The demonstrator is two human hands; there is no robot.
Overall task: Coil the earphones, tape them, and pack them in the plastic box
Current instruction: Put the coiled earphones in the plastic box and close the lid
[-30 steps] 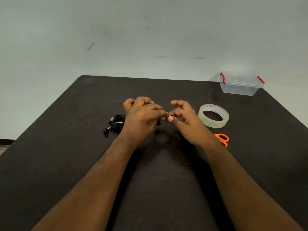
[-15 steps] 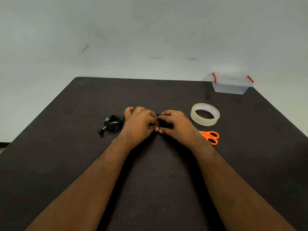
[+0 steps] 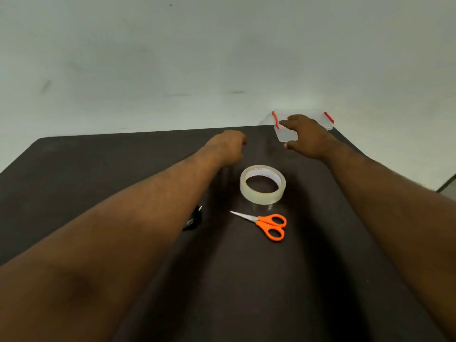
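Observation:
The clear plastic box (image 3: 286,135) with red latches stands at the table's far right corner. My right hand (image 3: 307,137) grips it, fingers over the lid and thumb against the near wall. My left hand (image 3: 227,146) is stretched out to the left of the box with curled fingers. I see only its back, so anything inside it is hidden. A bit of the black earphones (image 3: 195,218) shows on the table beside my left forearm, which covers the rest. The roll of clear tape (image 3: 262,195) lies flat between my arms.
Orange-handled scissors (image 3: 270,224) lie just in front of the tape, blades pointing left. The dark table (image 3: 98,164) ends at a pale wall behind the box, and its right edge is close to the box.
Both hands left the spot beside the earphones and reached far forward. The right hand went to the box and the left stopped short of it. The view moved closer and rightward.

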